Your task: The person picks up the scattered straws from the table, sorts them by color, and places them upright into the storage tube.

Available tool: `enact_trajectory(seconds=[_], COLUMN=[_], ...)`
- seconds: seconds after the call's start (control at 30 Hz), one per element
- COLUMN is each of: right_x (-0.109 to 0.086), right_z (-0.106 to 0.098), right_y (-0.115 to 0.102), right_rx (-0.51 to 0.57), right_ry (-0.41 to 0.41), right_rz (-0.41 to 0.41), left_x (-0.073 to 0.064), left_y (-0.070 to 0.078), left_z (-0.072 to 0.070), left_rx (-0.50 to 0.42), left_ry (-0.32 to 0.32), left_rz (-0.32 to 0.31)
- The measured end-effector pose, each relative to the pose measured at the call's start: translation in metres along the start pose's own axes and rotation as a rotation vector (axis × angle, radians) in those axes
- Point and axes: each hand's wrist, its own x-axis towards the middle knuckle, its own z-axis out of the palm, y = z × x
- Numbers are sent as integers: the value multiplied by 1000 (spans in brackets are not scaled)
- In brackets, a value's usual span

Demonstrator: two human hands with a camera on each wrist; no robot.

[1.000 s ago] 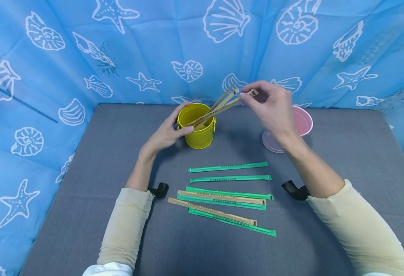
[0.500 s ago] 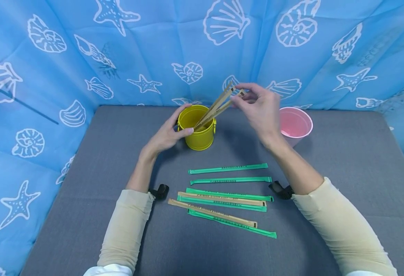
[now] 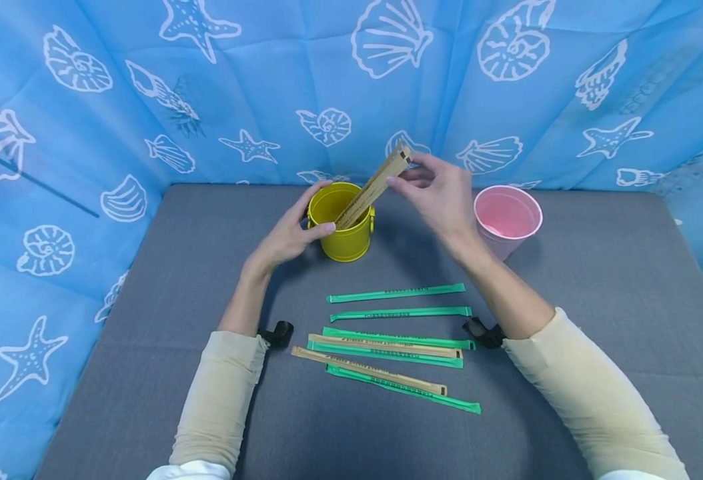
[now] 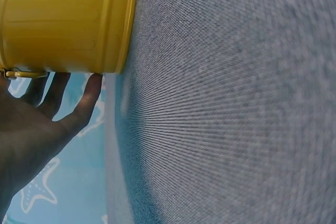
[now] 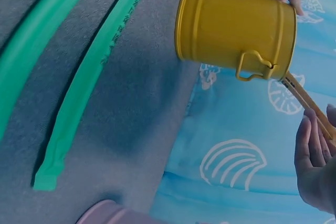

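Observation:
A small yellow bucket (image 3: 344, 245) stands upright near the table's back edge. My left hand (image 3: 288, 235) grips its left side, thumb over the front rim; the left wrist view shows fingers (image 4: 86, 103) against its wall. Tan paper-wrapped straws (image 3: 371, 193) lean out of the bucket to the upper right, bunched close together; how many is unclear. My right hand (image 3: 438, 197) pinches these wrapped straws near their upper ends, their lower ends inside the bucket. In the right wrist view the straws (image 5: 302, 95) run from the bucket's mouth to my right hand (image 5: 315, 166).
A pink bucket (image 3: 507, 213) stands right of my right hand. Several green wrapped straws (image 3: 396, 293) lie across the table's middle, with tan wrapped straws (image 3: 369, 370) among the nearer ones. Behind the grey table (image 3: 165, 280) hangs a blue shell-print curtain (image 3: 339, 80).
My right hand has moved left and slightly down, towards the yellow bucket. The splayed tan straws have come together into a steeper bunch. My left hand has stayed on the bucket.

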Motion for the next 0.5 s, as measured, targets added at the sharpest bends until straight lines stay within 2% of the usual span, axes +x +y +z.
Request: enact_trajectory(seconds=[0.1,0.23,0.5], right_x=[-4,-10,-31], right_z=[-3,-7,-23], right_y=[1,3,2], right_rx=[-25,-7,150], right_ry=[-16,-30,-106], right_rz=[3,6,-16], left_x=[-1,-2,-2], left_y=[0,1,1], left_z=[0,0,2], left_rx=[8,17,22], left_ry=[3,10,16], left_rz=[-7,-10,-11])
